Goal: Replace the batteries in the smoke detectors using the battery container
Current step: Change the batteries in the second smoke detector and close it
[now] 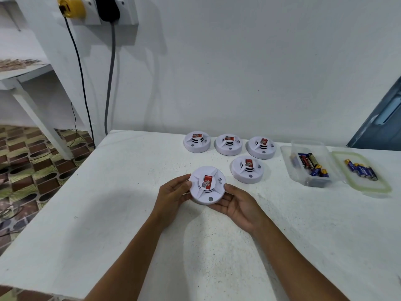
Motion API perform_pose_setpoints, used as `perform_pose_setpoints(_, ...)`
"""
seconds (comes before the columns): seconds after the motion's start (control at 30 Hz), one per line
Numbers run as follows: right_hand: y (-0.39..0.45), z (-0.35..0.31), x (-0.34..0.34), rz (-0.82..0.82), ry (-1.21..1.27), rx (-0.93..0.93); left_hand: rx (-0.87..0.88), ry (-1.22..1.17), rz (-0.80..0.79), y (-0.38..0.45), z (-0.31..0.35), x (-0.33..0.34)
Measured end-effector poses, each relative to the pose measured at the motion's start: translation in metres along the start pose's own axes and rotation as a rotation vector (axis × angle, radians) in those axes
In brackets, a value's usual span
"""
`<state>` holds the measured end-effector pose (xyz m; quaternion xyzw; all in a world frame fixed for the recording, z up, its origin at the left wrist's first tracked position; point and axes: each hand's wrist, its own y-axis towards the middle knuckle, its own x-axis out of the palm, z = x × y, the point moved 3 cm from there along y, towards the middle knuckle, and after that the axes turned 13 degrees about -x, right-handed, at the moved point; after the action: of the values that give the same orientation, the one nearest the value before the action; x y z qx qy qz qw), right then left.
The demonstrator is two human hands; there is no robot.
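Five detectors show on the white tabletop (108, 213), and one of them, the held detector (207, 185), sits between both hands near the middle of the view. The left hand (173, 195) grips its rim at 9 o'clock, fingers curled around the edge; the right hand (237, 206) cups it from 4 o'clock, palm up, fingers under the body and thumb at the rim. It faces up, tilted slightly toward the camera, with a red label on its raised centre and a small grey button near its lower edge. At 2 o'clock from it, close by, lies a fourth detector (247, 169) flat on the tabletop. Beyond, along the wall, three more stand in a row: the left detector (196, 141) at 12 o'clock, the middle detector (228, 144) and the right detector (262, 147) toward 1 o'clock; all carry the same red label. At 3 o'clock, well apart from the hands, a clear container (293, 164) holds several batteries (309, 162), some black and red, some blue and gold. Just beside it on the far side lies its lid (384, 187), green-edged, with four blue batteries on the lid (361, 169) lying side by side. At 11 o'clock, two plugs with cables hang from a wall socket (130, 11).
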<state>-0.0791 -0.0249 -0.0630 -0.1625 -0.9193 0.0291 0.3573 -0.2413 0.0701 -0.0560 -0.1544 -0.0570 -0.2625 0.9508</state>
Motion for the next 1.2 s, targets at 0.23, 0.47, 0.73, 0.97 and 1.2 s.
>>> perform_pose_setpoints(0.23, -0.0005, 0.0, 0.0007, 0.003, -0.002, -0.002, 0.0, -0.004, 0.002, 0.0002, -0.0003, -0.0005)
perform_pose_setpoints(0.47, -0.0003, 0.0002, 0.0006, 0.014, -0.002, 0.003, -0.002, 0.02, 0.016, 0.0015, -0.0017, -0.0017)
perform_pose_setpoints(0.73, -0.0019, -0.0011, 0.0011, 0.016, -0.003, -0.005, 0.003, 0.029, 0.016, 0.0007, -0.0013, -0.0011)
perform_pose_setpoints(0.97, -0.0029, -0.0013, 0.0019, 0.03, 0.002, -0.004, 0.004, 0.039, 0.021, 0.0023, -0.0029, -0.0028)
perform_pose_setpoints(1.2, -0.0043, -0.0022, 0.0027, 0.009, -0.032, -0.052, 0.021, 0.04, 0.004, 0.001, -0.0038, -0.003)
